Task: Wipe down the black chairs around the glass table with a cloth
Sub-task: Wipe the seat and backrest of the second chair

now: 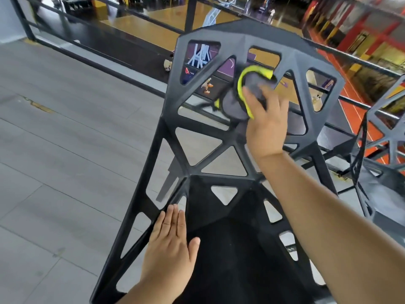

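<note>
"Head view, first entry?" asks the clerk.

"Black chair point(203, 220), one. It has a hard shell with angular cut-outs in the seat and backrest, and it stands on grey floor tiles point(54, 150), with the seat running away from the camera."

"Second entry?"

"Cloth point(238, 99), one. It is grey with a yellow-green border, bunched up, and lies against the front of the backrest, in the upper middle between the cut-outs. It is blurred."

"Who has it?"

"The right hand point(267, 123). The arm reaches out over the seat. The thumb lies on the cloth and the fingers close into its folds, so the hand grips it and presses it to the backrest. The fingertips are partly hidden by the fabric."

"And the left hand point(173, 244)?"

"It lies flat with the fingers straight and together and the thumb spread. The palm rests on the left front part of the seat, and it holds nothing."

"Other stock?"

"A second chair point(385, 137) of the same pattern stands at the right edge and is cut off by the frame. A black railing point(190, 12) runs behind both chairs. Beyond it, lower down, is a wood-coloured sports court point(171, 16)."
</note>
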